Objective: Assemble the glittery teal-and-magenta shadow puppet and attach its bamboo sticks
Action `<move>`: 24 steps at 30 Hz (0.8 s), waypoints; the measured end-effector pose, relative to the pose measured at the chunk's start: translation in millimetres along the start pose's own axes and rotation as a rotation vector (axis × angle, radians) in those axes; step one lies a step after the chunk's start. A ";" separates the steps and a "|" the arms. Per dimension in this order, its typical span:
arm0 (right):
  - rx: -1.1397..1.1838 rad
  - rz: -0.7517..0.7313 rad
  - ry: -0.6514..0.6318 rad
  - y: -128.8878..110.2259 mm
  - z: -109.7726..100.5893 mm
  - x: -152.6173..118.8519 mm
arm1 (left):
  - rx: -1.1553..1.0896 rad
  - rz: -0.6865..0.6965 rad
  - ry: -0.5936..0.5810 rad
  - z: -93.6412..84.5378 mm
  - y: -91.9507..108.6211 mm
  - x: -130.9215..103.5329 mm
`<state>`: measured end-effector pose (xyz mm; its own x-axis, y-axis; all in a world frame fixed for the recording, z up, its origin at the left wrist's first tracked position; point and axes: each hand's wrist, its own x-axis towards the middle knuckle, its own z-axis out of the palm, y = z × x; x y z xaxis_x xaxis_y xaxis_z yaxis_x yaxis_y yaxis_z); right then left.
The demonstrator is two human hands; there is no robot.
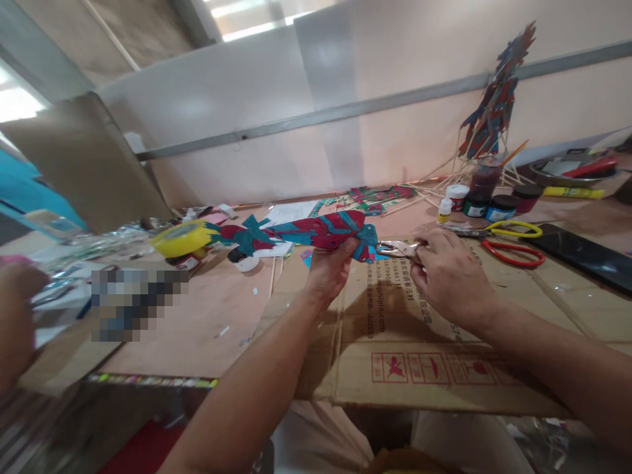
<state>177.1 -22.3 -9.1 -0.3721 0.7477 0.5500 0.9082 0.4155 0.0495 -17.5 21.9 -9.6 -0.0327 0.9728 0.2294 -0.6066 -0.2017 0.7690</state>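
My left hand (pixel 332 271) grips a long flat cutout figure (pixel 316 230) painted dark red and teal, thumb on top, held above the cardboard. In my right hand (pixel 447 276) is a silver plier-like hand tool (pixel 399 249), perhaps a hole punch. Its jaws meet the teal right end of the cutout; whether they are closed through it I cannot tell. Under my hands lies a flattened cardboard sheet (pixel 355 368) with printed text. A blue and red painted piece (pixel 307 257) shows partly beneath the cutout.
Red- and yellow-handled scissors (pixel 513 253) and a black phone (pixel 585 260) lie right. Paint jars (pixel 501 208) and a small glue bottle (pixel 444 210) stand behind. Painted figures on sticks (pixel 494 118) rise at back right. Yellow tape (pixel 180 238) sits left, near another person's arm (pixel 17 316).
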 end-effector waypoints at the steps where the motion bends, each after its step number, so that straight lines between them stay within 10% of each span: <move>1: 0.001 0.004 0.004 -0.3 0.0 -0.1 | -0.003 -0.003 -0.004 0.5 0.0 -0.4; 24: -0.025 0.055 -0.048 -3.6 -3.5 0.5 | 0.085 -0.003 -0.099 -1.4 -0.4 -3.6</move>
<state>174.3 -25.2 -6.1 -0.3297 0.7933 0.5118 0.9319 0.3604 0.0418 -18.2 18.7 -11.6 0.0505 0.9582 0.2817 -0.5369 -0.2118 0.8166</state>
